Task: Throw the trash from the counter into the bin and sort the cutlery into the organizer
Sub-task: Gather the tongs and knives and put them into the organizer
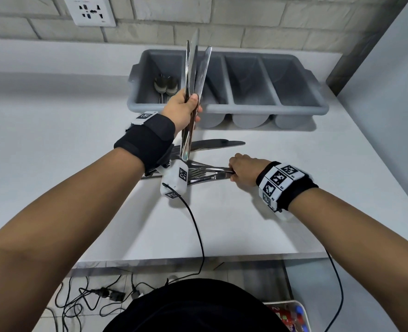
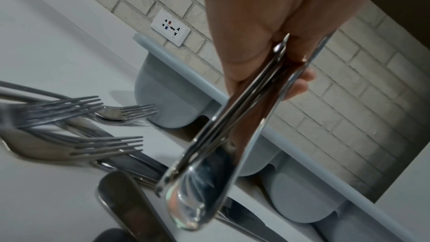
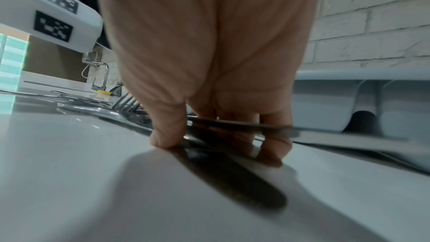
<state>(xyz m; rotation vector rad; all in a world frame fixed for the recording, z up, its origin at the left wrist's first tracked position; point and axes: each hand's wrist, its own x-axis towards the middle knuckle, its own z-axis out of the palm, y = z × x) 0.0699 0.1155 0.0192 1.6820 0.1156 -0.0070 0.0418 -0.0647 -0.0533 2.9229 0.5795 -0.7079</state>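
My left hand [image 1: 193, 104] grips a bundle of table knives [image 1: 195, 65] held upright, blades up, in front of the grey four-compartment organizer [image 1: 253, 109]. The same knives [image 2: 232, 126] fill the left wrist view. Spoons [image 1: 166, 86] lie in the organizer's leftmost compartment. A pile of forks [image 1: 198, 173] and knives lies on the white counter [image 1: 222, 224] below my left wrist, and the forks [image 2: 93, 109] also show in the left wrist view. My right hand [image 1: 233, 173] pinches a cutlery handle [image 3: 256, 126] at the pile's right end, fingertips [image 3: 166, 135] down on the counter.
One knife [image 1: 212, 143] lies apart, between the pile and the organizer. A wall socket [image 1: 89, 10] sits on the brick wall behind. A white bin [image 1: 301, 305] with colourful trash stands on the floor at the lower right, and cables [image 1: 90, 298] lie on the floor.
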